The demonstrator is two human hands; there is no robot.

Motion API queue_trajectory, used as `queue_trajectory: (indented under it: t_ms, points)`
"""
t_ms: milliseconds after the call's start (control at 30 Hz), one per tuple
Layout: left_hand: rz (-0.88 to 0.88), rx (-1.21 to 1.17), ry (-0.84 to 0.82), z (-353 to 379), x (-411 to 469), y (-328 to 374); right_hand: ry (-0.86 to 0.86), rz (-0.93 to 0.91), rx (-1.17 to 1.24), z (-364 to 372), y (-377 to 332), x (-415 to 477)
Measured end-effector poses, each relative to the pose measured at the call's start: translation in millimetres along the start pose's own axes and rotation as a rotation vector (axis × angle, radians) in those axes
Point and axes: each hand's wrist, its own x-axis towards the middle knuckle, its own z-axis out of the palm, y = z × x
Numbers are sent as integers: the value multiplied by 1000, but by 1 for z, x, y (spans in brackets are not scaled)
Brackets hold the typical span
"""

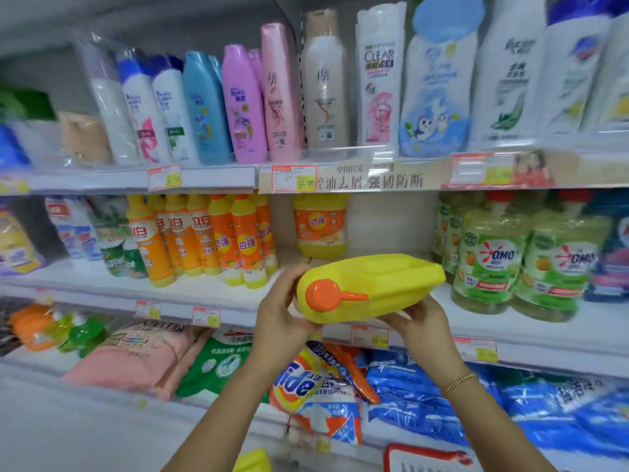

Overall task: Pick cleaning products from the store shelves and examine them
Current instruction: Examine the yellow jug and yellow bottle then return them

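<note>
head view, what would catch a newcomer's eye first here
The bright yellow jug with its orange cap comes first: tipped on its side at centre frame, held by the left hand near the cap and the right hand underneath. To its left, a row of orange-and-yellow bottles stands on the middle shelf, and a Tide bag lies below the hands.

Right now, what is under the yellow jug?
The left hand and right hand hold the jug from below. Beneath them show a price tag and a Tide bag. The jug's underside is hidden.
</note>
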Motion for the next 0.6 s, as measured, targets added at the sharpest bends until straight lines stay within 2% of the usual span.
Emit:
queue_trajectory:
  t_ms: [133, 233, 300, 400, 533, 600]
  points:
    - [-126, -144, -3, -7, -12, 41, -70, -176, -42, -16, -43, -22]
    - [-202, -309, -12, -8, -9, 63, -113, -182, 41, -26, -72, -29]
    - [-284, -436, 12, -2, -8, 74, -100, -199, -15, -29, -91, -30]
    - [-380, -597, 60, 8, -10, 87, -47, -334, -367, -35, -107, -38]
    - [-451, -744, 81, 19, -14, 98, -58, -743, -1013, -30, -84, -69]
    - [-452, -792, 70, 23, -16, 101, -29, -876, -1239, -28, -69, -77]
